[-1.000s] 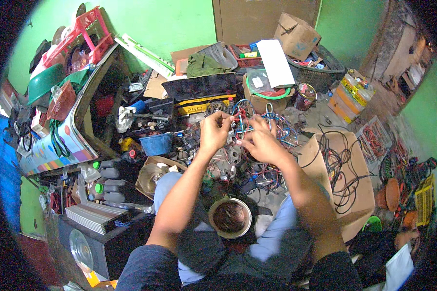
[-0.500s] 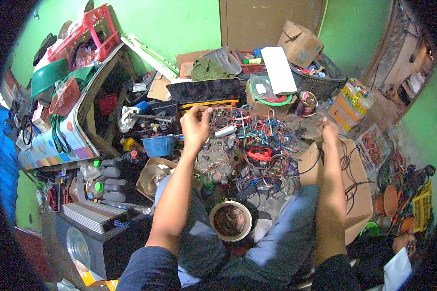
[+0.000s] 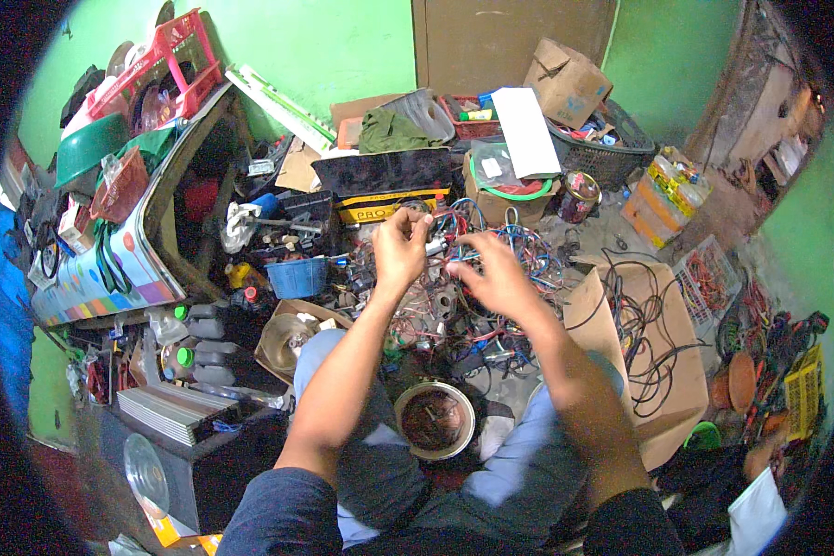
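Two bare hands up over one wire tangle (image 3: 473, 278): left hand (image 3: 400, 248) pinches a small white connector (image 3: 433, 246), right hand (image 3: 493, 273) curled, fingertips pinching wires just beside it. One round metal pot (image 3: 435, 422) below between the knees, one cardboard box (image 3: 644, 347) at right.

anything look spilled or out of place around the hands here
Yes. A tangle of red and blue wires sprawls loose across the floor under the left hand and right hand. Black cables spill over the flattened brown cardboard box beside them.
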Tool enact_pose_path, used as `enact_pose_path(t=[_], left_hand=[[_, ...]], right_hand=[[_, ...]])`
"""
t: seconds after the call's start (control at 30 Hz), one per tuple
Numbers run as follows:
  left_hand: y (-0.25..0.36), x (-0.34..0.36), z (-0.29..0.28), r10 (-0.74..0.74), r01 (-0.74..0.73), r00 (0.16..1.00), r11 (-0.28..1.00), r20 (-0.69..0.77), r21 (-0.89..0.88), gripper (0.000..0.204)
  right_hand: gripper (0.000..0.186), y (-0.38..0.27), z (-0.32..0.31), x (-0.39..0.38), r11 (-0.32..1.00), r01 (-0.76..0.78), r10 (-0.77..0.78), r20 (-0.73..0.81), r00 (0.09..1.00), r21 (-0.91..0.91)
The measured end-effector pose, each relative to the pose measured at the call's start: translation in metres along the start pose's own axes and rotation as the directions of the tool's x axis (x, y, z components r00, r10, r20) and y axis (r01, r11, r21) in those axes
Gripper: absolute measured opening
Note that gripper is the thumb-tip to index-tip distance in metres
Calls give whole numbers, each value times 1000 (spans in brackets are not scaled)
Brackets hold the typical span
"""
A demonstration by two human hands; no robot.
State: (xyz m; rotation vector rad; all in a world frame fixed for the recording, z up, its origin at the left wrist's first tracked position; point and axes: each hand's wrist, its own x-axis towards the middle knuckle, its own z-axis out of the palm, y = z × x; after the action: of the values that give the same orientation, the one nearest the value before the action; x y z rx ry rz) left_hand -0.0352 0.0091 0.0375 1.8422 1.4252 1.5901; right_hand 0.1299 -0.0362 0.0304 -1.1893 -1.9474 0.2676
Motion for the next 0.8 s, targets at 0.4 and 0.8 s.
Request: enact_pose_path(t=[0.4, 0.8], left_hand=[[-14, 8, -14, -75, 108, 959, 988, 274, -108, 16], [-30, 25, -38, -79, 67, 987, 993, 139, 94, 21]], right_hand=[[14, 21, 1, 6, 989, -57, 52, 43, 998, 133], [15, 240, -157, -79, 702, -710, 440, -755, 486, -48]])
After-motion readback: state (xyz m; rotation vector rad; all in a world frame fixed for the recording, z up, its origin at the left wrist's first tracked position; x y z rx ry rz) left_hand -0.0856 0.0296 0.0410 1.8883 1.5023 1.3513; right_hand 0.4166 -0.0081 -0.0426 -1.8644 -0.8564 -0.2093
